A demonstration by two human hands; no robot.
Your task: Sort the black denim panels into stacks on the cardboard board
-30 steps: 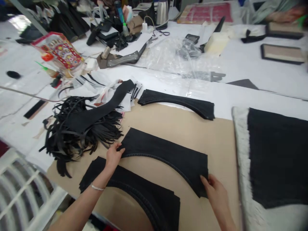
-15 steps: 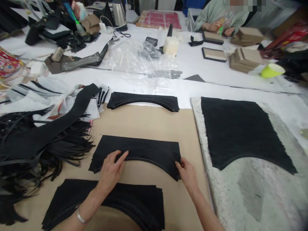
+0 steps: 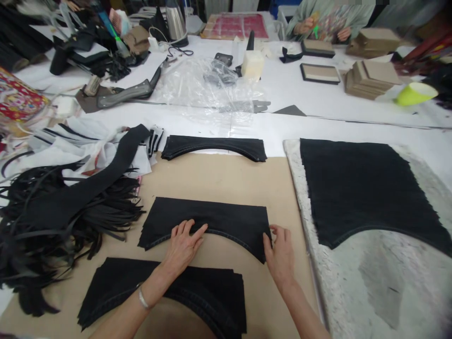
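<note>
A black, curved-edged fabric or leather piece (image 3: pixel 229 219) lies flat on the brown board, its arched edge towards me. My left hand (image 3: pixel 184 245) rests on its arched edge, fingers spread. At its right end is my right hand (image 3: pixel 281 256), thumb and fingers apart at the piece's edge; whether they still touch it is hard to see. Nearer me, partly beneath my left forearm, sits a stack of similar black pieces (image 3: pixel 219 287). Another narrower stack (image 3: pixel 215 141) lies at the board's far edge.
To the right, black pieces (image 3: pixel 363 183) lie in overlapping rows on a pale, worn slab (image 3: pixel 374 278). Black strips (image 3: pixel 106 207) heap up at left. Beyond are clear plastic (image 3: pixel 190 89), cardboard stacks (image 3: pixel 370 77) and a yellow-green cup (image 3: pixel 415 94). A person's hands (image 3: pixel 304 26) work across the table.
My left hand has slid right along the arched edge. The right hand's pinch on the piece's right end has loosened, its fingers spreading. The view has shifted slightly.
</note>
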